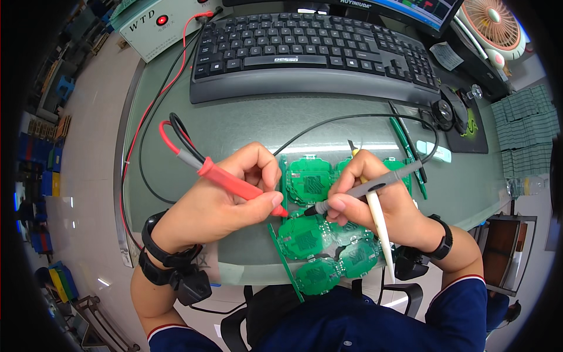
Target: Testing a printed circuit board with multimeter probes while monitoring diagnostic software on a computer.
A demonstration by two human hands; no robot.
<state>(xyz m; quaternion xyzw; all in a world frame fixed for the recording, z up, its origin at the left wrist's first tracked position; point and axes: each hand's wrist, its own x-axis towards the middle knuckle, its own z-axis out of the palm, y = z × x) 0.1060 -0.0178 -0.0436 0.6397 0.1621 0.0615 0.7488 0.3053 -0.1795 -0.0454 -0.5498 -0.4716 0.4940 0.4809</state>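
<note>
My left hand [218,202] is closed around a red test probe [231,180], whose tip points down at the green circuit board panel [302,239]. My right hand [390,208] pinches a grey test probe [387,180] with a black front end. Both tips meet close together at the board's middle row; whether they touch the metal is too small to tell. Tucked in the same right hand is a slim white-handled tool [380,226] with a yellow collar and dark tip. The panel holds several rounded boards, partly hidden under my hands.
A black keyboard [311,50] lies beyond the boards, with a mouse [454,111] to its right. Pens [404,138] and a white eraser-like block [434,151] are at right. Stacked green boards [525,132] stand far right. Probe cables [153,111] run to a white box [167,29].
</note>
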